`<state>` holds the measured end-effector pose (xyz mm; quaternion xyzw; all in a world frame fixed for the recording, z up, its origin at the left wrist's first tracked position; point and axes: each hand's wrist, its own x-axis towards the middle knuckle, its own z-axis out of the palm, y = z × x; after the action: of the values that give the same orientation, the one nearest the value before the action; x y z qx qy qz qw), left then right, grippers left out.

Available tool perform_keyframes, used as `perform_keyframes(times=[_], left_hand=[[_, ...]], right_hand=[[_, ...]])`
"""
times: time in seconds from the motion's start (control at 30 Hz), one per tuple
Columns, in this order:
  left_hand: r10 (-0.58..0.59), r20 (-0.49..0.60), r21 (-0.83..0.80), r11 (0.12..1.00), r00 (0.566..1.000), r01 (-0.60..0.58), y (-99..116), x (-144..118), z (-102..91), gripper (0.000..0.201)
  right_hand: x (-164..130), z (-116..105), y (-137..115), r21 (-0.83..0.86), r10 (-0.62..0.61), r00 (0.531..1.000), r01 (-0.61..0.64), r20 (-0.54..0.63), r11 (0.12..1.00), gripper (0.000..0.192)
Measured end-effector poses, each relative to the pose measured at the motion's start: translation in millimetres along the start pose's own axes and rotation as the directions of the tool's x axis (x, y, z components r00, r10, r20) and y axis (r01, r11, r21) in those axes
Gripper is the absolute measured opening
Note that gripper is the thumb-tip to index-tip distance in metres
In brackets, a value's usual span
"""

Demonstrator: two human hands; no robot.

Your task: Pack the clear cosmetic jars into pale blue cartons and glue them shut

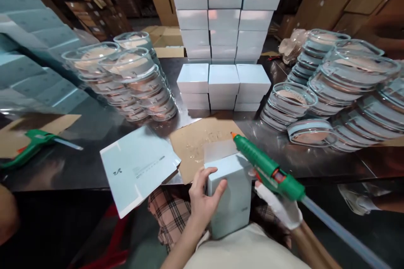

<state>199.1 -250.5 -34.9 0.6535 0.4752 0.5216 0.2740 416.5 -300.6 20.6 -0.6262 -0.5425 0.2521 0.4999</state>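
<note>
One head-worn camera looks forward and down, close over the bench (pixel 94 134) edge, facing stacked boxes (pixel 224 25) beyond.

A box (pixel 232 195) is standing at the table's (pixel 94 126) near edge, a cardboard sheet (pixel 202 143) lying just behind it. A flattened carton (pixel 137 168) is lying to its left. Stacked boxes (pixel 223 46) are sitting behind the sheet. Piles of lidded dishes (pixel 132 77), (pixel 341 92) are flanking them. A second glue gun (pixel 31 143), apparently, is lying far left.
</note>
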Motion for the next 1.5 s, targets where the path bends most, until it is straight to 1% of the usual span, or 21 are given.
perform_keyframes(times=[0.07, 0.13, 0.17, 0.27, 0.33, 0.43, 0.53, 0.6, 0.63, 0.7, 0.73, 0.83, 0.93, 1.03, 1.1, 1.17, 1.27, 1.33, 1.4, 1.43, 1.5], left_hand=[[0.021, 0.007, -0.002, 1.0, 1.0, -0.021, 4.2, 0.5, 2.2, 0.025], [0.049, 0.013, -0.013, 0.999, 0.999, -0.048, 6.8, 0.4, 3.7, 0.024], [0.061, 0.015, -0.016, 0.998, 0.998, -0.061, 7.5, 0.2, 4.1, 0.023], [0.067, 0.017, -0.012, 0.998, 0.998, -0.067, 8.3, -1.2, 4.0, 0.023], [0.052, 0.012, -0.004, 0.999, 0.999, -0.052, 8.2, -2.6, 3.1, 0.024], [0.035, -0.013, 0.016, 0.999, 0.999, -0.034, 6.1, -5.2, 0.1, 0.025], [0.017, -0.046, 0.04, 0.999, 0.999, -0.015, -0.4, -8.2, -5.6, 0.027], [-0.001, -0.056, 0.048, 0.999, 0.998, 0.004, -6.2, -9.6, -10.2, 0.028], [-0.008, -0.058, 0.046, 0.999, 0.998, 0.01, -8.9, -9.8, -12.4, 0.028], [-0.01, -0.054, 0.024, 1.0, 0.998, 0.012, -12.8, -9.0, -15.7, 0.028], [-0.007, -0.052, 0.004, 1.0, 0.999, 0.008, -13.7, -8.0, -16.8, 0.027], [-0.002, -0.07, -0.065, 0.998, 0.998, -0.002, -13.3, -4.3, -18.6, 0.026], [-0.02, -0.101, -0.109, 0.994, 0.995, 0.009, -12.3, -2.0, -20.3, 0.026], [-0.037, -0.094, -0.134, 0.991, 0.995, 0.024, -13.3, -1.8, -20.8, 0.026], [-0.033, -0.058, -0.154, 0.988, 0.998, 0.023, -13.8, -2.7, -19.0, 0.027], [-0.025, -0.01, -0.17, 0.985, 1.0, 0.023, -13.3, -4.4, -15.4, 0.029], [-0.038, 0.04, -0.193, 0.98, 0.998, 0.045, -12.1, -7.7, -8.3, 0.034], [-0.084, 0.036, -0.243, 0.966, 0.996, 0.091, -12.9, -8.9, -3.5, 0.039], [-0.133, -0.012, -0.328, 0.937, 0.991, 0.122, -15.7, -7.8, -0.3, 0.052], [-0.15, -0.043, -0.369, 0.921, 0.988, 0.124, -17.7, -6.3, 0.2, 0.06], [-0.153, -0.064, -0.423, 0.899, 0.986, 0.112, -21.8, -2.3, -1.4, 0.066]], right_hand=[[-6.0, 3.4, -4.9, -0.152, -0.21, 0.975, 0.219, 0.075, 0.964, 0.014], [-7.1, 10.1, -8.6, -0.244, -0.383, 0.91, 0.411, 0.157, 0.878, 0.009], [-6.2, 14.2, -9.7, -0.268, -0.435, 0.884, 0.466, 0.169, 0.843, 0.008], [-2.2, 24.7, -9.9, -0.31, -0.495, 0.857, 0.514, 0.144, 0.8, 0.006], [-0.5, 25.6, -7.1, -0.338, -0.476, 0.868, 0.494, 0.139, 0.801, 0.004], [-1.5, 14.4, 2.7, -0.376, -0.445, 0.887, 0.458, 0.126, 0.805, 0.005], [-4.9, -4.2, 19.0, -0.35, -0.347, 0.937, 0.338, 0.038, 0.874, 0.011], [-4.3, -12.1, 31.1, -0.199, -0.107, 0.993, 0.094, -0.057, 0.976, 0.018], [-1.7, -12.8, 36.9, -0.093, 0.041, 0.996, -0.049, -0.079, 0.994, 0.022], [10.0, -6.7, 47.3, 0.092, 0.286, 0.957, -0.281, -0.049, 0.955, 0.032], [19.0, -1.0, 51.7, 0.148, 0.358, 0.934, -0.352, -0.013, 0.924, 0.039], [51.1, 14.1, 60.9, 0.203, 0.432, 0.898, -0.441, 0.089, 0.874, 0.055], [72.4, 7.6, 60.3, 0.187, 0.443, 0.889, -0.458, 0.12, 0.869, 0.052], [73.6, -10.5, 46.0, 0.148, 0.418, 0.907, -0.422, 0.058, 0.894, 0.036], [69.6, -12.1, 31.0, 0.15, 0.384, 0.923, -0.385, 0.032, 0.911, 0.028], [67.6, -1.4, 17.0, 0.199, 0.354, 0.919, -0.384, 0.172, 0.902, 0.042], [69.7, 20.5, 7.0, 0.297, 0.296, 0.836, -0.46, 0.462, 0.837, 0.054], [70.5, 25.2, 7.3, 0.331, 0.273, 0.824, -0.471, 0.498, 0.818, 0.058], [68.6, 18.8, 9.0, 0.356, 0.161, 0.829, -0.394, 0.535, 0.847, 0.069], [66.9, 13.0, 9.3, 0.369, 0.056, 0.813, -0.324, 0.58, 0.871, 0.076], [63.3, 1.9, 7.9, 0.374, -0.16, 0.746, -0.127, 0.646, 0.919, 0.085]])
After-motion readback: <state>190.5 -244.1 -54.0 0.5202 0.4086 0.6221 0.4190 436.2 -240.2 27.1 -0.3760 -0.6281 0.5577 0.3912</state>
